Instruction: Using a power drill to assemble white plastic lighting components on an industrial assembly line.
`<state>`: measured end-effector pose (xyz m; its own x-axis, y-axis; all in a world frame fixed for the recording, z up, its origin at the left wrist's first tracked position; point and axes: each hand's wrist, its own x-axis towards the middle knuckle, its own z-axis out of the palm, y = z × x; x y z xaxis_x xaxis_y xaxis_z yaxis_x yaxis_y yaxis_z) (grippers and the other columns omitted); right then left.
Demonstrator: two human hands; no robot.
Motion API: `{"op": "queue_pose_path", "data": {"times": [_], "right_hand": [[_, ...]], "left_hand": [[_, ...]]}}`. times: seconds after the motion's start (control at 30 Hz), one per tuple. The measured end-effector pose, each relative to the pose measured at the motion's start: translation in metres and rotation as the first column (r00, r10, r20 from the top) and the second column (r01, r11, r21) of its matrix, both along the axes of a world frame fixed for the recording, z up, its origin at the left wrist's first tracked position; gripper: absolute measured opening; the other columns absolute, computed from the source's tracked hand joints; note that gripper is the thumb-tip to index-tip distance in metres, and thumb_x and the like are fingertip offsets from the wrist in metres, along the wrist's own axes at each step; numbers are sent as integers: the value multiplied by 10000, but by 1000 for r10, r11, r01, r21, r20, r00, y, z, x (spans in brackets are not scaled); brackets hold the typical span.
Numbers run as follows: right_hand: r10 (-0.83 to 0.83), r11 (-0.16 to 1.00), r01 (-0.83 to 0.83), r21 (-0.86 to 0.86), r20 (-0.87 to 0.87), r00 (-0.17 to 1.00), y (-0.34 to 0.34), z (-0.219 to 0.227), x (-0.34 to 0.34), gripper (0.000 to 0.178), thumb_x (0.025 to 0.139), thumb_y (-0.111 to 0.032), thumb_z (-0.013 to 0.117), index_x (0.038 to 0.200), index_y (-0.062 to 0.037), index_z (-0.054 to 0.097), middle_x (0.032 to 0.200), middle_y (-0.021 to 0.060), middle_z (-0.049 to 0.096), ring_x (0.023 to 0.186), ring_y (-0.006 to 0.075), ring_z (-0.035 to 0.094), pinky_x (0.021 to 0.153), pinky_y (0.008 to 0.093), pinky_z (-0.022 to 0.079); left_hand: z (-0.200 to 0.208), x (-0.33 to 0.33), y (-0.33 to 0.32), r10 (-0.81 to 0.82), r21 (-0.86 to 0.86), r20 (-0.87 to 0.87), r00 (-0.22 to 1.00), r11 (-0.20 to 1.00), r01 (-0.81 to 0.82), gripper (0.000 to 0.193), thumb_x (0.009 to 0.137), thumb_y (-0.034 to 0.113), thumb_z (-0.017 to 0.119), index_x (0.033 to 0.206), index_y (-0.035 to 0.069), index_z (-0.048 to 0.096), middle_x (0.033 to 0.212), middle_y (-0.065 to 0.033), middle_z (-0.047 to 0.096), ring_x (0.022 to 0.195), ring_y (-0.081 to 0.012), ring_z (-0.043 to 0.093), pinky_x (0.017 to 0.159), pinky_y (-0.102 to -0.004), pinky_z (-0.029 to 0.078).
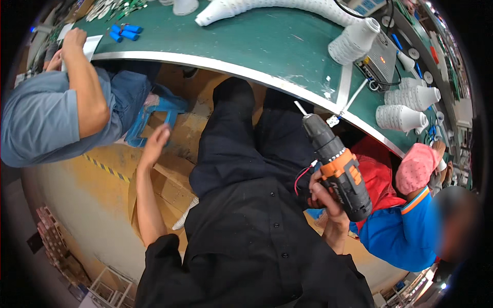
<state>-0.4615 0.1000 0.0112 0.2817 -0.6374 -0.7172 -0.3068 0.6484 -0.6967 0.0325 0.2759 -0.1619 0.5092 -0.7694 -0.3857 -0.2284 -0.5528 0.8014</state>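
My right hand grips a black and orange cordless drill on my right, its metal bit pointing up toward the table edge. A thin red and black wire with a white connector loops out beside that hand. My left hand hovers over the floor to the left of my legs, fingers stretched out and holding nothing. Beneath it stands an open cardboard box, with the end of a white ribbed piece showing beside my shirt.
A green table with a white edge runs ahead. It bears stacked white cone-shaped parts, a long curved white stack, blue cylinders and a metal control box. A blue stool and co-workers flank me on both sides.
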Motion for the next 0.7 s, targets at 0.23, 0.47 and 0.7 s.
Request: {"op": "queue_pose_path", "data": {"times": [0.23, 0.47, 0.7], "right_hand": [[130, 866, -24, -500, 178, 975, -2, 43, 56, 259, 804, 2, 633, 1056, 12, 572, 778, 96, 594, 574, 105, 545, 609, 251, 456], [51, 964, -36, -264, 49, 998, -4, 60, 53, 260, 800, -72, 675, 1029, 15, 586, 704, 76, 588, 565, 106, 548, 554, 258, 449], [5, 880, 75, -468, 168, 986, -13, 51, 49, 286, 793, -40, 643, 1061, 21, 563, 776, 107, 588, 570, 139, 558, 608, 288, 471]], "left_hand": [[-15, -90, -122, -90, -60, 836, 541, 966, 253, 360, 941, 339, 551, 1105, 36, 652, 1078, -216, 667, 1014, -401, 624, 939, -500, 462], [83, -171, -144, -737, -75, 409, 538, 560, 825, 437, 916, 304, 626, 1287, 74, 621, 1264, -175, 638, 1219, -330, 576, 1041, -463, 424], [-23, 59, -88, 20, 51, 538, 843, 997, -56, 487, 991, 373, 556, 1340, 34, 556, 1292, -189, 622, 1175, -387, 599, 1002, -455, 461]]}}
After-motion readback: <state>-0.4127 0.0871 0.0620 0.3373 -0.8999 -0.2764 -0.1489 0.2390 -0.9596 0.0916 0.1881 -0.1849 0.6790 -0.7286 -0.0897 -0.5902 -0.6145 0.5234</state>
